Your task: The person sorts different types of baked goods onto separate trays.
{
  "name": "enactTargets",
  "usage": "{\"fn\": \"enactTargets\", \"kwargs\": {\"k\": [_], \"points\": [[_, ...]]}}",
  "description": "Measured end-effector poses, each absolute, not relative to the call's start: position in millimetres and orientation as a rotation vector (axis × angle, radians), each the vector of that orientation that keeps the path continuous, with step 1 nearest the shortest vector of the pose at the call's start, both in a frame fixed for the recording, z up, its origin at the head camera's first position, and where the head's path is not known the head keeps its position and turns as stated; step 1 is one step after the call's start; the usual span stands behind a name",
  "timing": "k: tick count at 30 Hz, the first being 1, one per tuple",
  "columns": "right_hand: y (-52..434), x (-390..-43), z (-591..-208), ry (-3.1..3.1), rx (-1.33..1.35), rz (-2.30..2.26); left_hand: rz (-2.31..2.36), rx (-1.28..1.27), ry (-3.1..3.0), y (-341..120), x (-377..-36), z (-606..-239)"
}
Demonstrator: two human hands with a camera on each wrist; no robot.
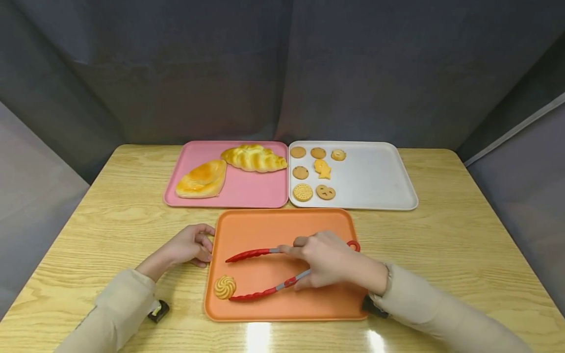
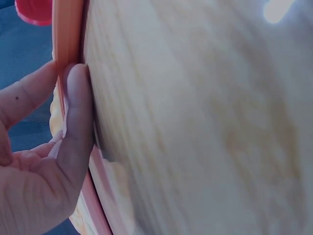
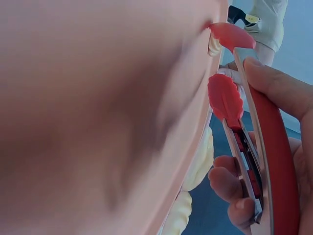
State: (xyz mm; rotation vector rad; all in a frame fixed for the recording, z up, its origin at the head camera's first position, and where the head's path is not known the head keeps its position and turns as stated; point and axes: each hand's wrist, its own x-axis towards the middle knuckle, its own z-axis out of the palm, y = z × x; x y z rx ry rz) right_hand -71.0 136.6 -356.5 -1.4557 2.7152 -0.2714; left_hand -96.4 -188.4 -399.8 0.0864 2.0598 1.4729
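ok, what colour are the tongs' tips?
Red tips on the tongs, clearest in the head view.

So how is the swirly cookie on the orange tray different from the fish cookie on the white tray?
The swirly cookie is round with spiral ridges; the fish cookie is fish-shaped with a tail. The swirly cookie lies alone on the orange tray, beside a tip of the red tongs gripped by the right hand; the fish cookie sits among other biscuits on the white tray. Both are golden and lie flat.
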Motion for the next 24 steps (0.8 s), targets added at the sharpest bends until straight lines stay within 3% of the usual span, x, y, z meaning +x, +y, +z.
{"fn": "enactTargets", "kwargs": {"k": [24], "points": [[114.9,-71.7,-360.3,2.616,-1.523,-0.274,1.481,0.091,2.056,-187.6,-95.8,-399.7]]}}
